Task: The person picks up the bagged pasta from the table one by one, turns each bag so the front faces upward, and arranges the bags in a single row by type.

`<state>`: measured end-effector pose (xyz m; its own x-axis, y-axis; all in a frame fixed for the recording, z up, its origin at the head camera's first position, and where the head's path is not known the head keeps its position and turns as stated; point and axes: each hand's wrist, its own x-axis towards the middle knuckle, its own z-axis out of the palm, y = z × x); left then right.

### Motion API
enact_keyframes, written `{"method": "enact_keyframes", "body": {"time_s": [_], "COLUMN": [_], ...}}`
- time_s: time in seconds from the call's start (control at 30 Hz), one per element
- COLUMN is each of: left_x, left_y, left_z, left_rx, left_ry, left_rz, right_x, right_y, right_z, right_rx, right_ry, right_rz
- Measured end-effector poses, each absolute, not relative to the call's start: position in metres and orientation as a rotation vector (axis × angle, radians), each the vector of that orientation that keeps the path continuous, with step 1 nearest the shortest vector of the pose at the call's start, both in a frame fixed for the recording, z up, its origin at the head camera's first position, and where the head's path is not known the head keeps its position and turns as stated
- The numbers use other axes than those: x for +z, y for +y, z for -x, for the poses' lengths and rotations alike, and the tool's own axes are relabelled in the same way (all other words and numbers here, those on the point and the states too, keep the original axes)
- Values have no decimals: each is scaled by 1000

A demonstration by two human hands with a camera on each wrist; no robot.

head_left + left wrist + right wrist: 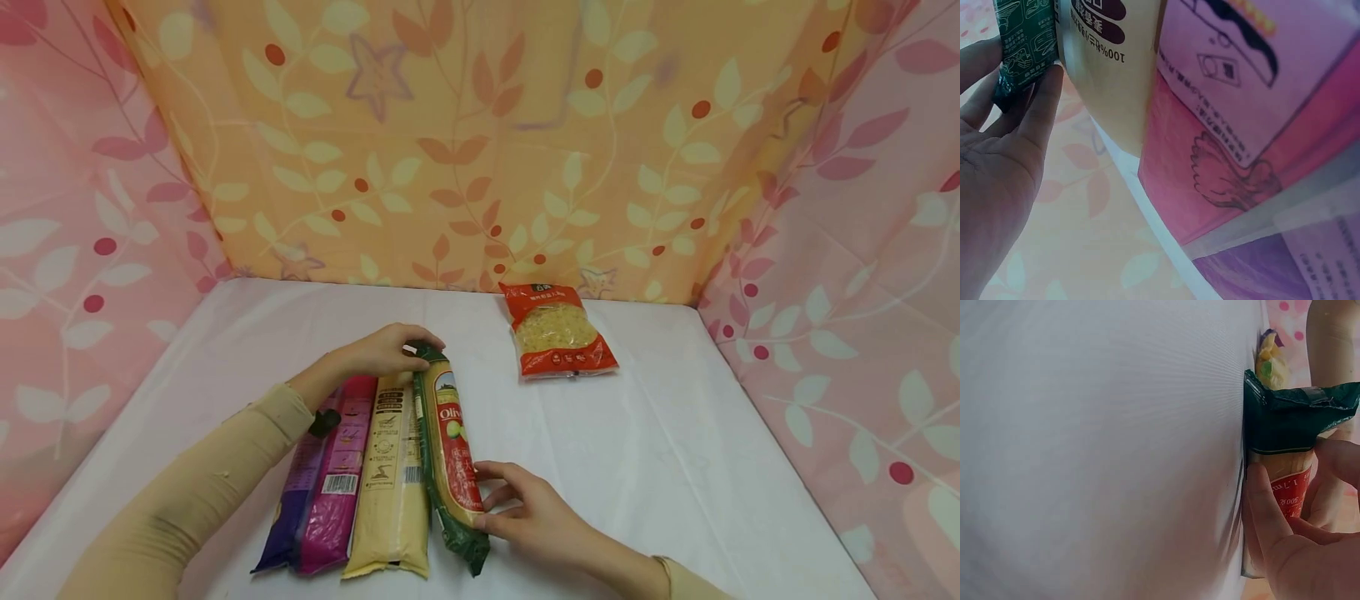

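A slim green pack of spaghetti (453, 442) with a red "Oliv…" label lies lengthwise at the right end of a row of packs. My left hand (390, 350) pinches its far green end, and in the left wrist view that green end (1025, 47) sits between thumb and fingers. At the near part of the pack, my right hand (536, 512) holds its right side with thumb and fingers; the right wrist view shows the fingers (1263, 500) against the red and clear wrapper. Left of it lie a cream noodle pack (390, 483), a magenta pack (337, 492) and a purple pack (288, 517).
A red bag of pale yellow pasta (558, 329) lies alone farther back on the white-covered table (637, 442). Patterned cloth walls, orange at the back (465, 142) and pink at both sides, enclose the table.
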<state>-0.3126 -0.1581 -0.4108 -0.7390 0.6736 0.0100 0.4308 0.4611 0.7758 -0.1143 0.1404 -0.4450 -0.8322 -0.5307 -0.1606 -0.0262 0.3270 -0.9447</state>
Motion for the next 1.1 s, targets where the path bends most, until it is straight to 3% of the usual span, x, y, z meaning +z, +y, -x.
{"method": "enact_keyframes", "body": {"time_s": [1.1], "left_x": [-414], "left_y": [-149], "left_z": [316], "left_rx": [1130], "left_ry": [2564], "left_rz": [-939], "right_x": [-445], "right_y": [130], "right_z": [123], "right_rx": [-1569], "right_ry": [2243], "right_rz": [510]}}
